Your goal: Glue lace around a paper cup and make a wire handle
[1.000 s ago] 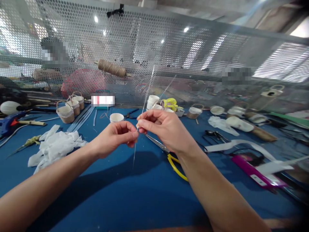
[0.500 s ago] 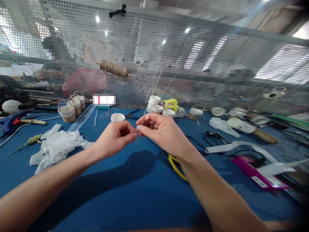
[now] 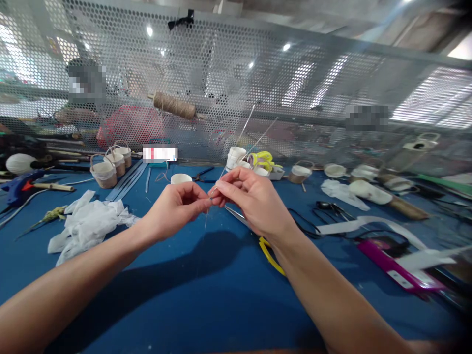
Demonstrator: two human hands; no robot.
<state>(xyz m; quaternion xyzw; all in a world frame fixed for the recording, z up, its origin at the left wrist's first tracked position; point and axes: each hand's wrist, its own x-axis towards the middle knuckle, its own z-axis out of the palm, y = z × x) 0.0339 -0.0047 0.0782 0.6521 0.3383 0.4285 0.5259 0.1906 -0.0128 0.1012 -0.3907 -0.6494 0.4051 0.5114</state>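
Observation:
My left hand (image 3: 175, 206) is closed, its thumb and forefinger pinching a thin, pale, wire-like strand (image 3: 248, 122). Fingertip to fingertip with it, my right hand (image 3: 254, 201) pinches the same strand. Two long ends slant up and away to the right, and a short thin piece hangs below the fingers. What lies right between the fingertips is too small to make out. Under my right hand and wrist lie scissors with yellow handles (image 3: 271, 256), partly covered. Just behind my left hand stands a small white cup (image 3: 181, 178).
Crumpled white fabric (image 3: 88, 223) and a blue glue gun (image 3: 22, 186) lie left. Small handled buckets (image 3: 104, 174) stand behind them. Pliers (image 3: 203, 173) rest at the back. A purple power strip (image 3: 398, 265) and white strips (image 3: 354, 223) lie right. A perforated metal screen (image 3: 221, 64) closes the back.
My right fingers have shifted slightly up along the strand, and the thumb has straightened. The strand's upper ends have swung right; a short end now shows below the fingers.

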